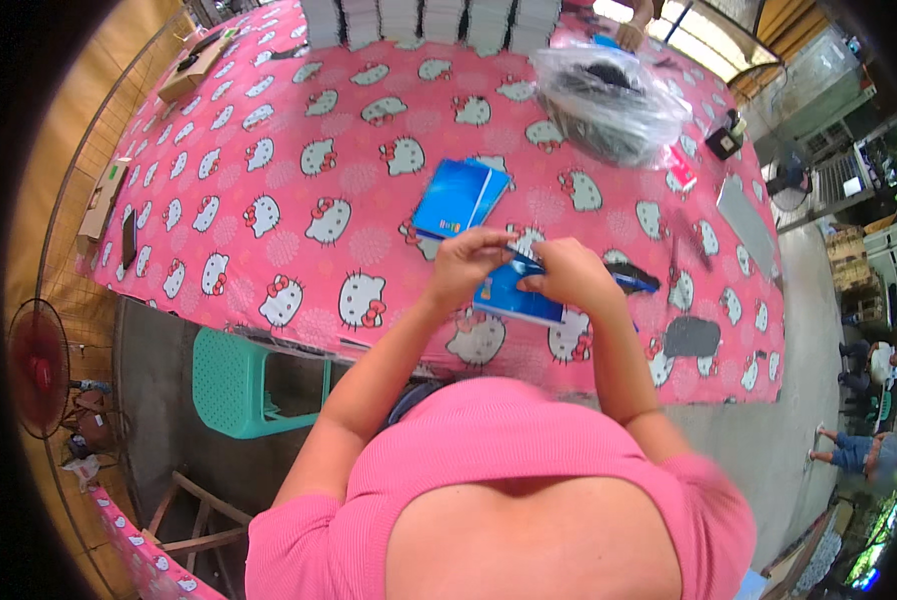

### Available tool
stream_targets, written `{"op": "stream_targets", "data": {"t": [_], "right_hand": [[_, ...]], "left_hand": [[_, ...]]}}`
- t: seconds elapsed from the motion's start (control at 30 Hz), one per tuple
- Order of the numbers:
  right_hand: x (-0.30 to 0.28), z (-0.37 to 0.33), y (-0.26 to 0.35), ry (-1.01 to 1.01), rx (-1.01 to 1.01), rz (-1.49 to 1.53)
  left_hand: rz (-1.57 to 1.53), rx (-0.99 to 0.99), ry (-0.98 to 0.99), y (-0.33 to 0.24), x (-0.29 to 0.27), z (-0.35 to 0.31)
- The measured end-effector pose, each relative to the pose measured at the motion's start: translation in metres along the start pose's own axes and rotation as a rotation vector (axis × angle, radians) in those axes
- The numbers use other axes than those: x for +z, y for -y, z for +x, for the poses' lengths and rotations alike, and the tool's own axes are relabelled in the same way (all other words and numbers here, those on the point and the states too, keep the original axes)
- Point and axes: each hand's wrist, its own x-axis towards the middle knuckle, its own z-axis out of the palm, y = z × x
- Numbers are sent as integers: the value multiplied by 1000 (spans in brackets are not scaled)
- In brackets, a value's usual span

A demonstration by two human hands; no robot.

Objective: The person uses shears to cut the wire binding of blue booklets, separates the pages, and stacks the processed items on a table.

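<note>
A blue booklet (521,303) with a pale lower edge lies at the near side of the table, beneath both my hands. My right hand (579,280) grips its upper part, the thumb pressed on the blue cover. The fingers of my left hand (469,265) are pinched together at the booklet's upper left edge, close to the right fingertips. What sits between those left fingers is too small to make out. Just beyond the left hand, more blue booklets (454,198) lie in a slightly fanned pile.
Pink patterned cloth covers the table (369,190). At the far side stand tall stacks of books (404,22); a clear plastic-wrapped bundle (609,105) is right of them. Dark flat pieces (691,337) lie at the near right. A green stool (231,385) stands left. Another person's hand (631,36) shows beyond the bundle.
</note>
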Motion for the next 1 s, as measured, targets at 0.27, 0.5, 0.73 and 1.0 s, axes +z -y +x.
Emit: {"op": "stream_targets", "data": {"t": [0.27,0.5,0.73,1.0], "right_hand": [[-1,1,1,-152,-101,-2],[-9,-20,-6,-626,-134,217],[86,-49,-132,-986,89,251],[63,-78,-81,-895,264,256]], "left_hand": [[-44,13,-25,-1,4,1],[-91,-56,-21,-8,0,7],[-224,-139,-7,-5,16,10],[102,297,-134,-44,29,8]]}}
